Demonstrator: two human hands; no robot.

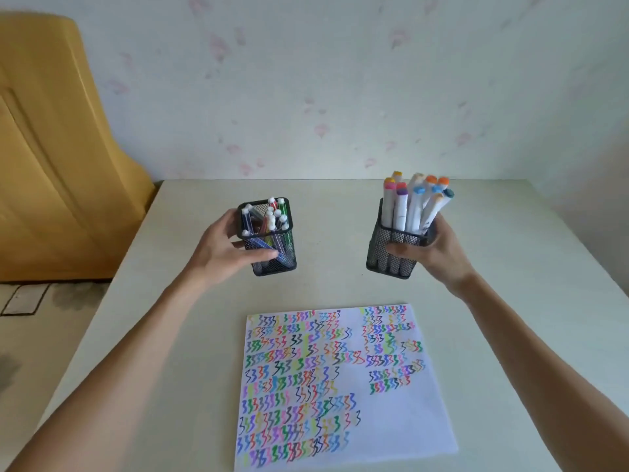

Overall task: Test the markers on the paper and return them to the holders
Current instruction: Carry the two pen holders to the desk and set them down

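Note:
Two black mesh holders stand on the table beyond the paper. My left hand grips the left holder, which contains several thin markers with white caps. My right hand grips the right holder, packed with several thick white markers with coloured caps. The white paper lies near the front edge, covered in many rows of coloured squiggles, with its lower right part blank.
The pale table runs back to a light floral wall. A yellow cabinet stands at the left beside the table, with floor below it.

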